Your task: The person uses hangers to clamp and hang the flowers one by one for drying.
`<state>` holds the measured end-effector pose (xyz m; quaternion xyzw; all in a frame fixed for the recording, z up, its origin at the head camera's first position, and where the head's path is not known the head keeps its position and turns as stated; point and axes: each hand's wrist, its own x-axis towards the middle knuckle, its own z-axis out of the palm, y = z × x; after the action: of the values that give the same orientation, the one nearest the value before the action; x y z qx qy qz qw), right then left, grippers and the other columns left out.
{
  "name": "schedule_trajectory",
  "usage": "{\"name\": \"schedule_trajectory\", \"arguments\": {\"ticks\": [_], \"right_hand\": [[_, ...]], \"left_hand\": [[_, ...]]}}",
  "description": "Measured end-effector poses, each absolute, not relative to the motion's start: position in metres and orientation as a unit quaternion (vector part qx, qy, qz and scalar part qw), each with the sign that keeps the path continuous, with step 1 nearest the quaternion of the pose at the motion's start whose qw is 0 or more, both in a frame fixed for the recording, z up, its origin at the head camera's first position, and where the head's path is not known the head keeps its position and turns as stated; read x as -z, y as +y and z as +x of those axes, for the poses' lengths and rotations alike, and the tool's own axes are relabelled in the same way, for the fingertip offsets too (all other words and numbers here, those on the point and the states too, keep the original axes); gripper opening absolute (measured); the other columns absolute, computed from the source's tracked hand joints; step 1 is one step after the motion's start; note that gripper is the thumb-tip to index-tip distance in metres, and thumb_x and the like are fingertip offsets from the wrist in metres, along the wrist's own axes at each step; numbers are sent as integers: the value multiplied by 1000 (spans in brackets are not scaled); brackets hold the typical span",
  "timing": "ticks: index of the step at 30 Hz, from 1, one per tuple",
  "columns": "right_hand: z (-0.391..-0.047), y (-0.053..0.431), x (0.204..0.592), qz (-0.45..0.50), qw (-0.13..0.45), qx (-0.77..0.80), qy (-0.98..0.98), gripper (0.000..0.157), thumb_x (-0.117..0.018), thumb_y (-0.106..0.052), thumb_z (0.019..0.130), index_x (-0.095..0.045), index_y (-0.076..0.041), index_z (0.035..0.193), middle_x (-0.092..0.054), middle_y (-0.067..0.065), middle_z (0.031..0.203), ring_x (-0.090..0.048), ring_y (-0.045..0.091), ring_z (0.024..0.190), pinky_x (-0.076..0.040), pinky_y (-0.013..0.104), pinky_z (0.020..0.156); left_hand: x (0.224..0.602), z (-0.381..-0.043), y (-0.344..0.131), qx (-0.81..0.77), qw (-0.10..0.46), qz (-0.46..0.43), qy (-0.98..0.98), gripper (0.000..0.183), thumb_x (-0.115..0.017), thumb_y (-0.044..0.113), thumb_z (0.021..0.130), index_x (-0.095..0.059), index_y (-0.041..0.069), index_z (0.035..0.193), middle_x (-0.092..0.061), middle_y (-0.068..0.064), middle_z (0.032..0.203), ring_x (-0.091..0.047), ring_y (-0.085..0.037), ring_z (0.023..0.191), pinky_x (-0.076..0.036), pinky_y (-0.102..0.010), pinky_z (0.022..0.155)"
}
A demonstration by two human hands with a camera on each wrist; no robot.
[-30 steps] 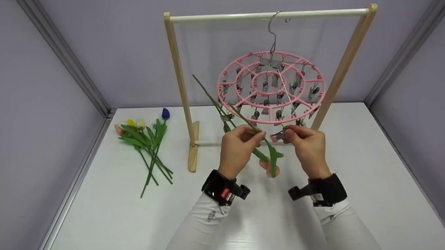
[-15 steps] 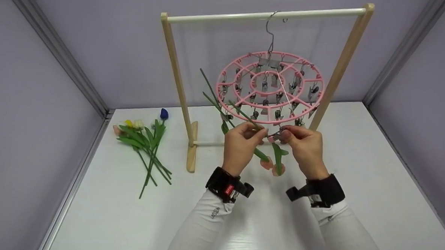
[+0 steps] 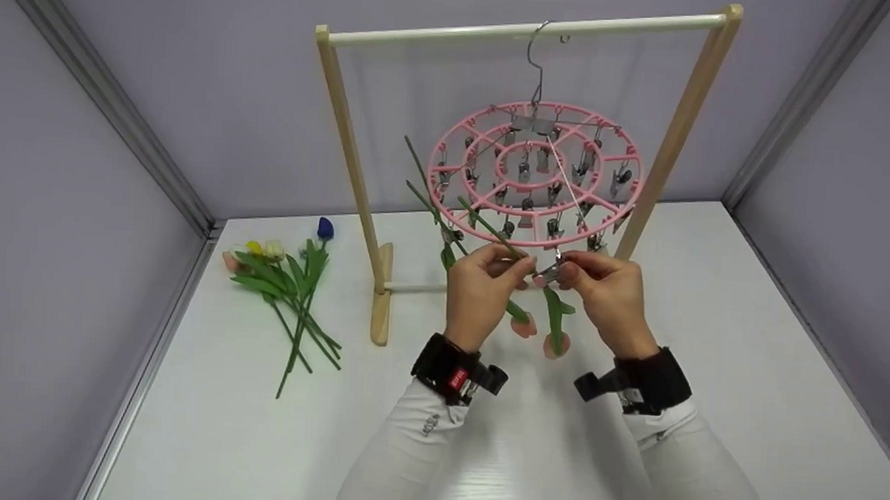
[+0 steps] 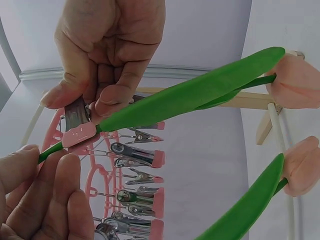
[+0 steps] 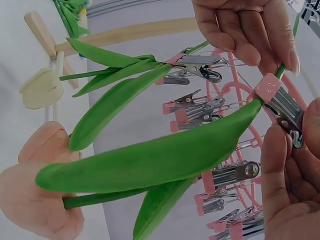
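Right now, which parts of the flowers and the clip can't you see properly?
- Head view: the clip is too small, hidden between the fingertips.
- Left wrist view: the lower flower is cut off by the right edge.
- Right wrist view: the right hand hides the clip's back end.

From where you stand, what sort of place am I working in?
Probably a staged test booth, not a home: plain grey walls boxing in a white table, a small wooden rack holding a pink clip hanger, and loose fake tulips at the side.
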<state>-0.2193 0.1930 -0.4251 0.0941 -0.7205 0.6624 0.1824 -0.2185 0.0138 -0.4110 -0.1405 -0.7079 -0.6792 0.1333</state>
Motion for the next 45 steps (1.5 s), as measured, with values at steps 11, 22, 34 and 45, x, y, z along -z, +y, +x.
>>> {"name": "schedule_trajectory", "arguments": {"ticks": [11, 22, 34, 45], "right_hand": [[-221, 198, 426, 112, 140, -664, -726, 24, -75, -9, 89, -72, 10, 105, -71, 13, 92, -68, 18, 75, -57, 29, 72], [-222, 209, 439, 90, 106, -627, -767, 36, -74, -27, 92, -72, 0, 116, -70, 14, 104, -69, 27, 92, -55, 27, 81], [-206, 218, 455, 60, 158, -668, -724, 34, -68, -24, 96, -72, 9, 103, -70, 23, 94, -71, 27, 83, -57, 33, 75], [-190, 220, 474, 34, 143, -685, -713, 32, -67, -19, 96, -70, 13, 102, -70, 23, 92, -70, 21, 80, -58, 34, 73]], "left_hand": [[415, -221, 14, 706, 118, -148, -682, 12, -76, 19, 90, -73, 8, 94, -74, -3, 83, -72, -29, 73, -58, -34, 66], [428, -228, 11, 697, 88, -121, -701, 12, -76, 20, 90, -74, 9, 96, -74, 0, 83, -71, -20, 72, -58, -32, 69], [440, -235, 8, 708, 83, -106, -694, 13, -75, 16, 91, -75, 4, 97, -74, -3, 85, -71, -36, 76, -58, -42, 71], [448, -241, 6, 719, 97, -95, -681, 14, -74, 12, 91, -76, 1, 98, -73, -9, 86, -72, -30, 71, -58, -38, 71]]}}
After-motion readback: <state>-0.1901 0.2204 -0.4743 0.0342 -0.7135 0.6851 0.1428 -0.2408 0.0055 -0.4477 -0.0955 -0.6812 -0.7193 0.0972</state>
